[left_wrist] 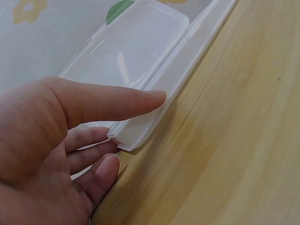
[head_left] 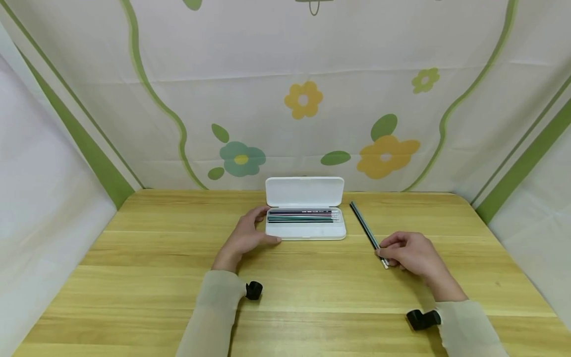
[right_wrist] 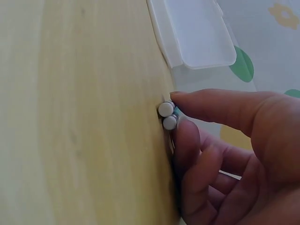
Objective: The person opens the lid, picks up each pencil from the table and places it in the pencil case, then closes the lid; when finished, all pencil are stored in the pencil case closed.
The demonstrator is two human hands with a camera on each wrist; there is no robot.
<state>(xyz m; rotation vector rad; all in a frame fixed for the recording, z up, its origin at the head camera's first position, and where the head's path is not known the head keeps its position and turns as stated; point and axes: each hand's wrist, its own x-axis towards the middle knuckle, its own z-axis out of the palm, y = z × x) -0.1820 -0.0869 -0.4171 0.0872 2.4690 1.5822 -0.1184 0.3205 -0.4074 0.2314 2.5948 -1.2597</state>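
Observation:
A white pencil case (head_left: 308,231) lies at the back of the table with its lid (head_left: 305,192) raised. Several dark, green and purple pencils (head_left: 301,218) lie side by side in it, white eraser ends to the right. My left hand (head_left: 245,235) holds the case's left end, the thumb along its front wall (left_wrist: 161,98) and the fingers at the far left corner. To the right of the case, my right hand (head_left: 412,253) pinches two pencils (head_left: 367,230) near their eraser ends. Those white erasers (right_wrist: 166,109) show close together in the right wrist view.
The wooden table (head_left: 312,287) ends at a hanging cloth (head_left: 250,99) printed with flowers and leaves, just behind the case. White cloth also hangs at both sides. Black wrist mounts (head_left: 254,290) stick out from the sleeves.

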